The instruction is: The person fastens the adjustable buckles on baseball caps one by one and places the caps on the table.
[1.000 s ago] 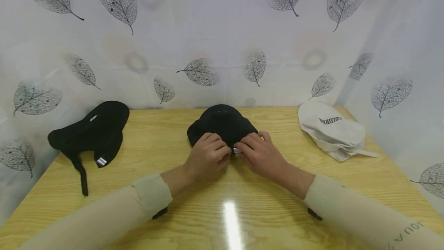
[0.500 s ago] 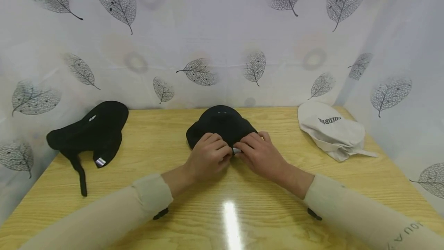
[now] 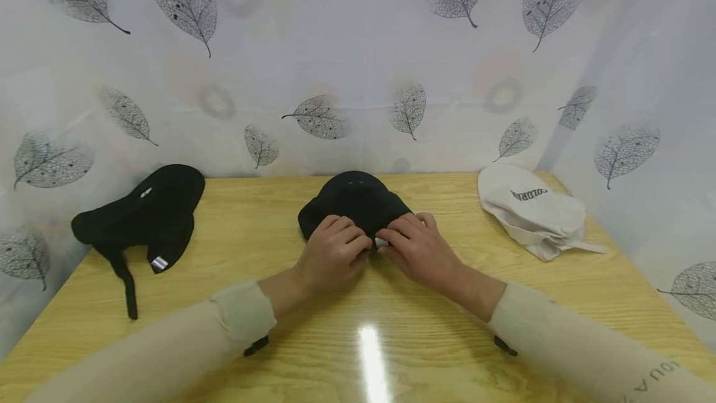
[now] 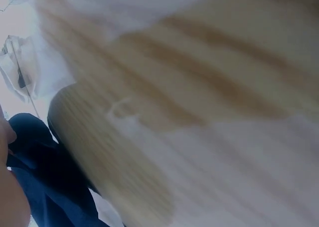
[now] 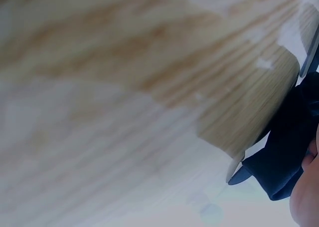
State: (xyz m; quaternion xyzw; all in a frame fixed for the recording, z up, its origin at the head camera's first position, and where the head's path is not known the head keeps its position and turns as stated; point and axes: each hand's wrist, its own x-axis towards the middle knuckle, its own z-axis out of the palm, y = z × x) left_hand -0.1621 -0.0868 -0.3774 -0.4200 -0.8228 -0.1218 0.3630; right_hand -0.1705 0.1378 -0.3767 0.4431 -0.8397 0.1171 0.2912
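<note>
A black cap (image 3: 353, 201) lies at the middle of the table toward the back, its rounded crown upward. At its near edge my left hand (image 3: 334, 254) grips the fabric with curled fingers. Close beside it, my right hand (image 3: 422, 250) pinches the same edge, where a small whitish tag (image 3: 381, 242) shows by the fingertips. The left wrist view catches part of the dark cap (image 4: 55, 182) at lower left, with a bit of the hand. In the right wrist view the cap (image 5: 281, 152) appears at the right edge. Both thumbs are mostly hidden.
Another black cap (image 3: 151, 216) with a dangling strap lies at the table's left. To the right is a crumpled off-white cap (image 3: 531, 210) with dark lettering. A leaf-patterned curtain (image 3: 358, 67) hangs behind the wooden table (image 3: 252, 222). Dark bands sit under both sleeves.
The head view has shifted very slightly. Both hands stay on the near edge of the middle cap, with hardly any visible movement.
</note>
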